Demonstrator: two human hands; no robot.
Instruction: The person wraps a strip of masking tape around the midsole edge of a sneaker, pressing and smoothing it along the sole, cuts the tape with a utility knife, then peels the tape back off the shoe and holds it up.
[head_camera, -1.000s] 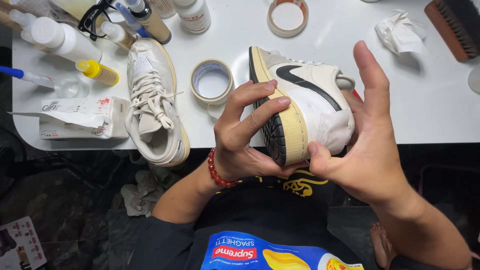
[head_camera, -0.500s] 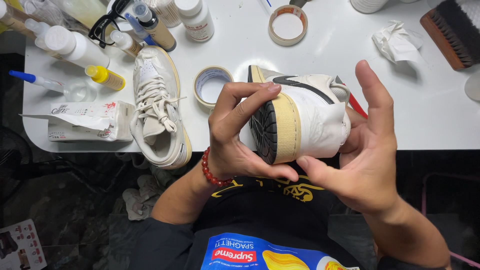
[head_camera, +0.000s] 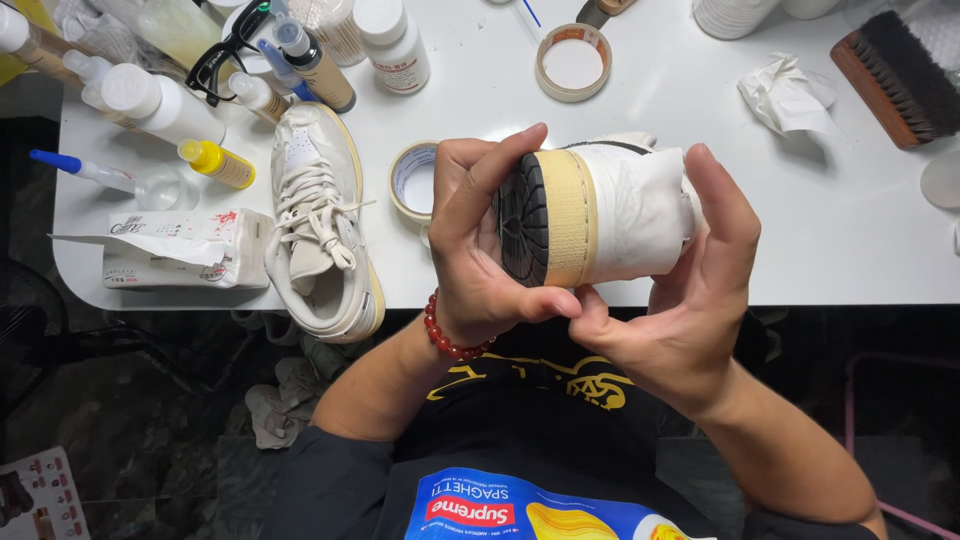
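Turning in both hands, the shoe (head_camera: 600, 215) now shows its dark sole and yellow edge; a second ago its side showed. Left hand (head_camera: 480, 245) and right hand (head_camera: 690, 290) fingers grip it above the worktop (head_camera: 850, 240), so the bottom can be checked.

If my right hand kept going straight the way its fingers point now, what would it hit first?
The right hand grips the shoe, fingers pointing up and away over the table. Beyond them, the crumpled tissue looks closest to that line, though depth is hard to judge.
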